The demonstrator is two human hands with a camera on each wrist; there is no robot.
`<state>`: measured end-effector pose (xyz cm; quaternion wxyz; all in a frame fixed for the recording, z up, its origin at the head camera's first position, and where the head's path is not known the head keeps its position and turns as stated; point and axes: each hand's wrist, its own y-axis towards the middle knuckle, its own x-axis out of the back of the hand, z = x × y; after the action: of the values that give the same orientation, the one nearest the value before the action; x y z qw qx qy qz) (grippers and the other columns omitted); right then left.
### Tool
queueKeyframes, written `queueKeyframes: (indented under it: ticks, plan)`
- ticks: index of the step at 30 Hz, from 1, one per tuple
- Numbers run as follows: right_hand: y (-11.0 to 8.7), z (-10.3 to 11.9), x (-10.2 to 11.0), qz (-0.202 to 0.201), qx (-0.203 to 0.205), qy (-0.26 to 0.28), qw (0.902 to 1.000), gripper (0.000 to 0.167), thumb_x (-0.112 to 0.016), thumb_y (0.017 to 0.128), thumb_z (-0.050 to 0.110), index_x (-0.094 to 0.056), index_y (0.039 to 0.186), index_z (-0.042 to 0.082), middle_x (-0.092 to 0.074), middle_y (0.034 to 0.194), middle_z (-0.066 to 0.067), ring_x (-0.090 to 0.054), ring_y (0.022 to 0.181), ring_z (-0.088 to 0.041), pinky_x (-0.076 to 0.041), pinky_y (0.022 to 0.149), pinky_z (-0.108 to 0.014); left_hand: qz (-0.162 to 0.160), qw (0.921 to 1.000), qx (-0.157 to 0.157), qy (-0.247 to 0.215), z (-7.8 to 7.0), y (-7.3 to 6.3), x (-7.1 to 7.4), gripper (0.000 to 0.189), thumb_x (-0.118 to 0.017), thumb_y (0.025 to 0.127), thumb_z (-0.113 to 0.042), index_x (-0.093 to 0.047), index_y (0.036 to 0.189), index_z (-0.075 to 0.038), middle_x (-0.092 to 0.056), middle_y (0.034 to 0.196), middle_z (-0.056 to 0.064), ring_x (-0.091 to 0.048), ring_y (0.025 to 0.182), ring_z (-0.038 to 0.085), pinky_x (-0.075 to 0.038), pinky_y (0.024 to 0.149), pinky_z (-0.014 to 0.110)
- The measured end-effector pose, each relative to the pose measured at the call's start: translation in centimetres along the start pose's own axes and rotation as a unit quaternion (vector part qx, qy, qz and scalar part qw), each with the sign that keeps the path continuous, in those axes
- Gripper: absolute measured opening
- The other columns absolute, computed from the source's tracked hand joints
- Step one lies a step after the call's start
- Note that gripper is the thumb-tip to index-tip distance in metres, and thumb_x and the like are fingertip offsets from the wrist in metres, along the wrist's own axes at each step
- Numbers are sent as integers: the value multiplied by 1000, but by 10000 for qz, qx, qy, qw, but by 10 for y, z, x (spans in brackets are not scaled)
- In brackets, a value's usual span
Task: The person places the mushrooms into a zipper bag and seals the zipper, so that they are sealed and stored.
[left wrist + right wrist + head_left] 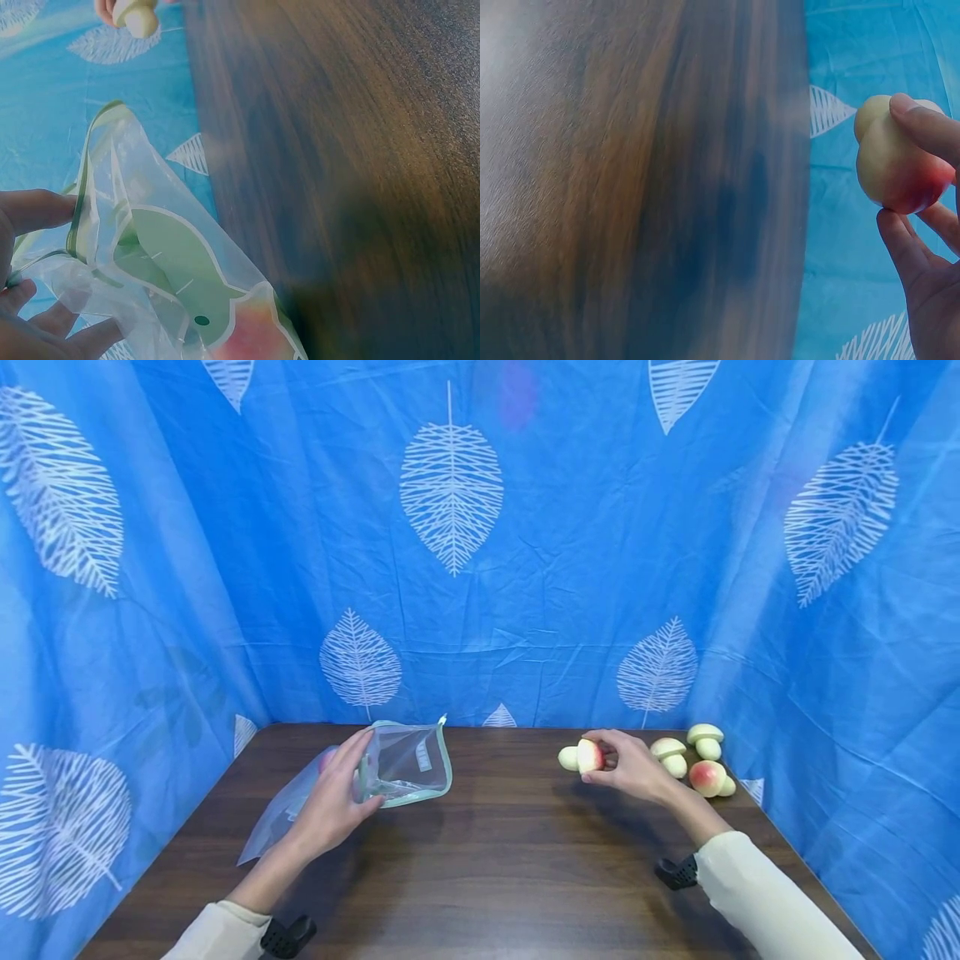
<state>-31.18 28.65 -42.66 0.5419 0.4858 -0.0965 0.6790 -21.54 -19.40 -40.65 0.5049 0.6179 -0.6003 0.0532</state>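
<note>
My left hand (330, 806) grips a clear zip bag (408, 768) with pale green edging, its mouth spread and facing right. In the left wrist view the bag (187, 255) shows a green printed figure, and a pinkish-red patch (255, 330) appears low in it. With thumb and fingers my right hand (636, 768) holds a toy mushroom (591, 757) above the table, its cream stem pointing left. The right wrist view shows the mushroom's cap (904, 165) blending from cream to red, partly hidden by the thumb.
Three more toy mushrooms lie at the table's right back: one cream-capped at the rear (705, 735), another (669, 756) beside my right hand, and a red-capped one (708, 779). Blue leaf-patterned cloth (525, 568) hangs behind and beside the brown wooden table (495, 877).
</note>
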Motion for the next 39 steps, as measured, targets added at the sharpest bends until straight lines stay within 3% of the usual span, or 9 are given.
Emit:
queueKeyframes:
  ticks: [13,28,34,39]
  plan:
    - [18,16,-12,118,149,314,9993,63,-94,76,13,-65,130,3,-66,113,-10,-70,100,-24,-60,82,-33,-15,10000,-46,-34,-1,0,-2,97,-89,74,5,-37,156,4,-38,159,23,-38,142,44,-38,108,66]
    - [37,43,-32,394,552,454,9967,65,-94,75,14,-65,132,0,-65,117,-11,-69,102,-24,-60,84,-32,90,9999,113,-18,-2,1,-3,98,-89,75,3,-36,157,3,-37,160,22,-37,143,43,-36,110,65]
    - [46,54,-42,459,739,465,9951,64,-94,75,14,-66,131,2,-66,117,-9,-67,103,-23,-60,85,-37,90,9999,100,-43,-2,1,-3,97,-89,76,3,-36,157,3,-37,160,22,-37,142,43,-36,110,65]
    - [55,67,-49,479,956,430,9933,62,-94,75,13,-67,129,2,-66,116,-8,-65,104,-21,-58,86,-30,72,9999,93,-44,-3,1,-3,96,-89,76,4,-36,157,3,-37,160,22,-38,142,43,-37,109,66]
